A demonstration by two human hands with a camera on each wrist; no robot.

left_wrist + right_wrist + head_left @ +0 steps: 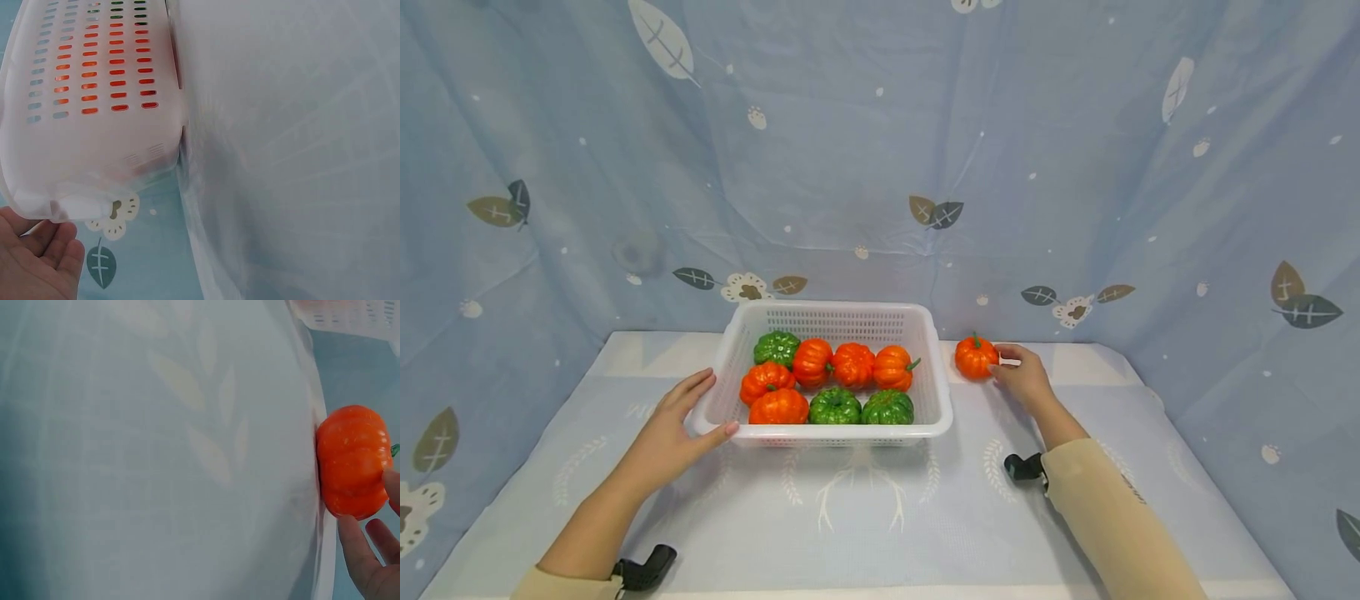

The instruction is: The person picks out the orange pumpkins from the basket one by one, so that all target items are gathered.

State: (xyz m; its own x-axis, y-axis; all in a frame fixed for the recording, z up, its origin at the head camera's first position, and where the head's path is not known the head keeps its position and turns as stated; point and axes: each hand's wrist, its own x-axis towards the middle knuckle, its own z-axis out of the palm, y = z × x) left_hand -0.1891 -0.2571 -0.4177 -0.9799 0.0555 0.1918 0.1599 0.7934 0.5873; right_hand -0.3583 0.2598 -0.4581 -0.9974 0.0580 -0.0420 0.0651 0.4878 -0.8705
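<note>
An orange mini pumpkin [975, 358] with a green stem sits on the table just right of the white basket [942, 392]. The fingertips of my right hand [1024, 379] are at its right side, not wrapped round it. In the right wrist view, a fingertip meets the end of the same pumpkin [353, 459] and another digit overlaps its side. My left hand [662, 437] rests at the basket's front left corner, fingers stretched along the left rim and thumb over the front rim. In the left wrist view, the fingertips of that hand [40, 259] touch the rim's corner.
Inside the basket lie several orange pumpkins, such as one orange pumpkin [853, 365], and several green ones, such as one green pumpkin [835, 406]. A patterned blue curtain [865, 167] hangs behind the table. A light patterned cloth [850, 533] covers the tabletop.
</note>
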